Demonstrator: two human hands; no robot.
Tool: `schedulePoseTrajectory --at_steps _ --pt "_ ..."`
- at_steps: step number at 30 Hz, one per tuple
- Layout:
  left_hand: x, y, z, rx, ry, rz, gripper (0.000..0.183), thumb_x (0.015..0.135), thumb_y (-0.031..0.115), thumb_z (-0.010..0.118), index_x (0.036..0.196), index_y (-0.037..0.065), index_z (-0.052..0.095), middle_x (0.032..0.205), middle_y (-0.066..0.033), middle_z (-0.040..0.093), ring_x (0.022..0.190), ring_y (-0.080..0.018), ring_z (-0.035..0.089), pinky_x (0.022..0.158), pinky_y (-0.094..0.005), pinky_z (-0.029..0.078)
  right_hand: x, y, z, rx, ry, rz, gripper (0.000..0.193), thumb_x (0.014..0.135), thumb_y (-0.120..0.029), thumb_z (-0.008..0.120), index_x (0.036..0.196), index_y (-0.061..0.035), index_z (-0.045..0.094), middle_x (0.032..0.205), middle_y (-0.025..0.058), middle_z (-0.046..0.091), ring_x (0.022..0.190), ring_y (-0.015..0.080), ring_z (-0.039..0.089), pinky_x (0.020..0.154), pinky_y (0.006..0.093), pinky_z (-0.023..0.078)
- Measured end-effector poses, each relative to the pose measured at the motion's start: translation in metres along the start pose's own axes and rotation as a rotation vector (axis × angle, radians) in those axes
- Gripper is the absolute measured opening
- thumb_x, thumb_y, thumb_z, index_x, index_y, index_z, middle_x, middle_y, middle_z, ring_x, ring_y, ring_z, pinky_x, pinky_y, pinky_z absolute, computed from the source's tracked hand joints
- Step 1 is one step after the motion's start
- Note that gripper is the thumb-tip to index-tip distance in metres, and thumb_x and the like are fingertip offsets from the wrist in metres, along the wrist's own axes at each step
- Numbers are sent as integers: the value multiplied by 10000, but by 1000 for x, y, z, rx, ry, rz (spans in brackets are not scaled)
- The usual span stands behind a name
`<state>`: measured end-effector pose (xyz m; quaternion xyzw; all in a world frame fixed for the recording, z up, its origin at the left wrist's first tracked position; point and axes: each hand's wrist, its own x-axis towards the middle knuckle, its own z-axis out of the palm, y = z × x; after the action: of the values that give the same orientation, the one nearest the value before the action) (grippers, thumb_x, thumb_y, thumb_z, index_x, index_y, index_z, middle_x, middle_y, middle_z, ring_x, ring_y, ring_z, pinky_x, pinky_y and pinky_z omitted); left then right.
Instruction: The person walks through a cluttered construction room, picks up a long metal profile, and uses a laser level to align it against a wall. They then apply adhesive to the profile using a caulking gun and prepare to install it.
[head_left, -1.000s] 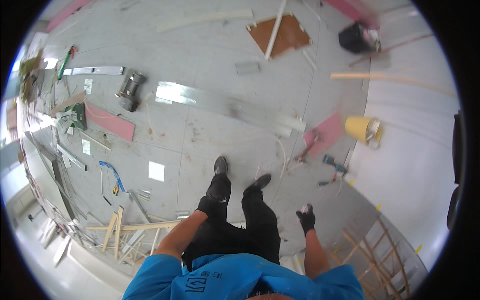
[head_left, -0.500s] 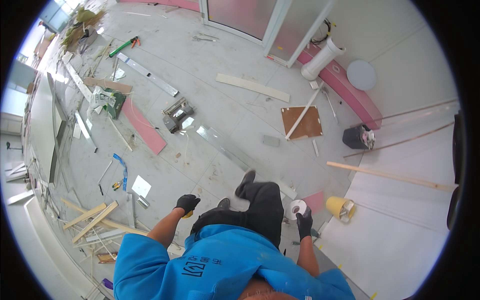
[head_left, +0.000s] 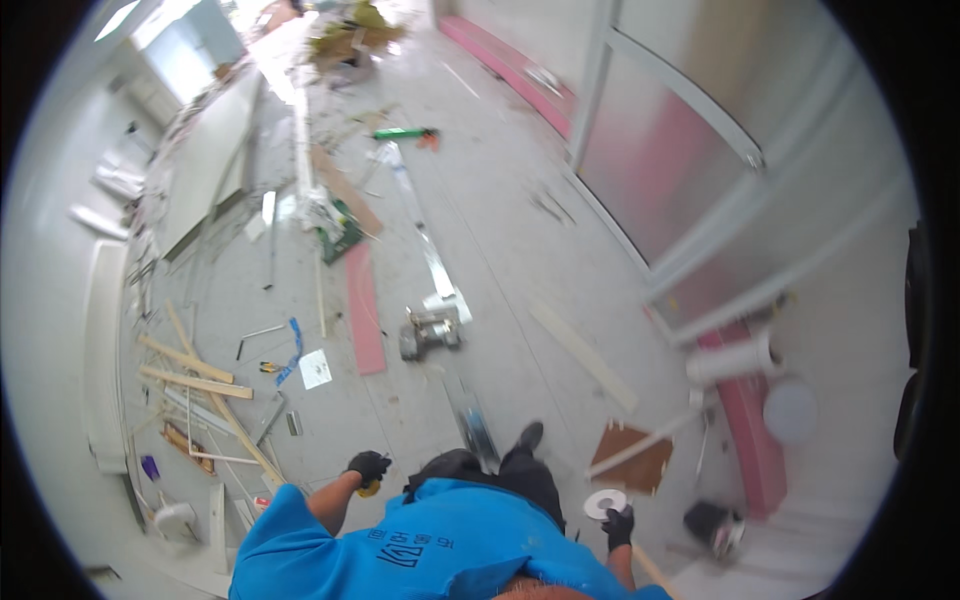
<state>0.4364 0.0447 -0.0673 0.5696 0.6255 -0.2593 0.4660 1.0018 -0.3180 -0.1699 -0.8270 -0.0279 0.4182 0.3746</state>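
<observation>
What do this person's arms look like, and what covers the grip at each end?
The left grip and right grip are hands in dark, close-fitting gloves. The forearms are bare above them, up to the short, bright blue sleeves of a shirt. I see no cables on the arms.

That's a roll of white tape point(head_left: 593, 506) in the person's black-gloved right hand point(head_left: 619, 525), a broad, thick disc with a small round hole in the middle. It's held out at the person's right side, clear of the body, its flat face turned mostly upward and the hand covering part of the near edge. Over on the other side, the black-gloved left hand point(head_left: 369, 464) is curled over a small yellow object point(head_left: 369, 490); just a rounded bit pokes out underneath, too little for me to say what it is.
</observation>
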Motion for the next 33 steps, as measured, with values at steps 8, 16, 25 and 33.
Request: schedulePoseTrajectory --at_steps 8,16,25,33 --pt "32 98 -21 -288 86 -107 400 850 446 504 790 112 714 779 -76 714 725 -216 682 684 -371 529 188 -277 13 15 -61 -263 461 712 -5 661 1139 -71 500 919 79 617 626 174 617 394 276 492" --pt "122 134 -53 -95 130 75 399 857 414 531 842 67 727 788 -84 719 726 -203 689 692 -354 535 307 -457 129 -249 -294 -330 402 698 -70 679 1068 -38 525 810 90 603 594 188 621 434 309 520" --pt "183 292 -292 -602 466 104 397 910 401 505 841 59 695 718 -82 692 646 -191 670 638 -331 512 373 -637 241 -425 -413 -439 457 694 -135 706 1089 12 532 844 133 629 628 218 654 470 333 546" --pt "257 295 -300 -295 695 35 310 890 345 512 967 85 661 843 -182 672 716 -306 663 630 -397 508 525 -773 359 -733 -575 -604 439 704 -197 727 1047 9 546 802 145 646 585 216 655 493 336 542"
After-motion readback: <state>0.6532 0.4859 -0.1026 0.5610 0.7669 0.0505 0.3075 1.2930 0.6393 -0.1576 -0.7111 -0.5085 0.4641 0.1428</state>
